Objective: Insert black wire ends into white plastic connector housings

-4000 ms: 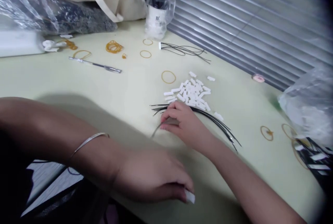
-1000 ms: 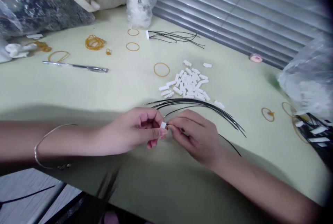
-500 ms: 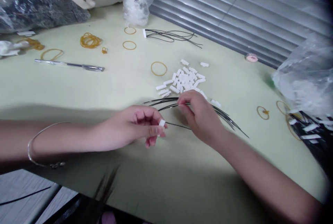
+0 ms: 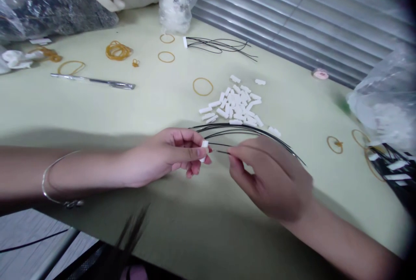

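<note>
Plug [image 4: 204, 144]: small white block, seems raised over the table [image 4: 146, 111], on the near side of the pile [image 4: 238, 105] and left of its middle.
Left hand [image 4: 177, 152]: fingers clamped on the plug, thumb in front, hiding part of it.
Right hand [image 4: 269, 176]: thumb and forefinger together, pinched on a black wire [image 4: 223, 152], near side of the pile.
Wire tip [image 4: 215, 151]: points at the plug, near but apart; not in yet.
Other strand [image 4: 218, 144]: appears to run out of the plug toward the right hand, so probably fitted; total in the plug can't be told.
Plug progress: looks early, at least one wire in, another lined up.
Loose wires [image 4: 263, 131]: black arc, just beside the pile on its near side; several, look unfitted.
Pile stock: many white plugs, no wires seen in them.
Wired plug [image 4: 185, 42]: beyond the pile to the left, several black wires trailing; looks further along.
Bundle [image 4: 394, 171]: well right of the pile, black wires with white plugs; likely done pieces, count unclear.
Rubber band [image 4: 203, 86]: just left of the pile, around nothing.
</note>
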Demonstrator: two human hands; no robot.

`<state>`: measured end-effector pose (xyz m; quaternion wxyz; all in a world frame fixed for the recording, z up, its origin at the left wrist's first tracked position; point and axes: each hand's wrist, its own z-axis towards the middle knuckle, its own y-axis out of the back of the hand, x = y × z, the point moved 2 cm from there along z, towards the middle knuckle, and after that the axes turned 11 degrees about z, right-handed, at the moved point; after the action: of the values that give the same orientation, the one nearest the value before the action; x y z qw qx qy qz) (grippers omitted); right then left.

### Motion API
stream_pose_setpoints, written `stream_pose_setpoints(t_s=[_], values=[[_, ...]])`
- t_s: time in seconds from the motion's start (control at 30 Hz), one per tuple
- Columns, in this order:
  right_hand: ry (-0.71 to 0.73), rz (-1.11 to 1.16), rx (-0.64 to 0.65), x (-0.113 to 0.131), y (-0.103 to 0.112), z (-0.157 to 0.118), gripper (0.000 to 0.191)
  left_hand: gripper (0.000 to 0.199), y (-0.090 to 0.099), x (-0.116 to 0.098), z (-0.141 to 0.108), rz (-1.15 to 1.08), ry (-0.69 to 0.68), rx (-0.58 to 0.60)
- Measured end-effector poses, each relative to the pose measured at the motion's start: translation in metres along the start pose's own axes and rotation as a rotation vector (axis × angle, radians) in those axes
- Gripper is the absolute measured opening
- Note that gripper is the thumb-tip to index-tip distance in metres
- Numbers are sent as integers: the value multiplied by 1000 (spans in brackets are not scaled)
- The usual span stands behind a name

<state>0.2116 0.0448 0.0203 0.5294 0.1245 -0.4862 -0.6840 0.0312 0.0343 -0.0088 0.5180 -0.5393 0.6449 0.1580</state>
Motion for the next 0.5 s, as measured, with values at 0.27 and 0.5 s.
stream_pose_setpoints(t_s=[0.27,0.5], values=[[37,-110,0,-2,-4,1,8,3,0,1,0,12,-8,8],[51,-57,13,-4,-4,1,7,7,1,1,-1,94,-13,6]])
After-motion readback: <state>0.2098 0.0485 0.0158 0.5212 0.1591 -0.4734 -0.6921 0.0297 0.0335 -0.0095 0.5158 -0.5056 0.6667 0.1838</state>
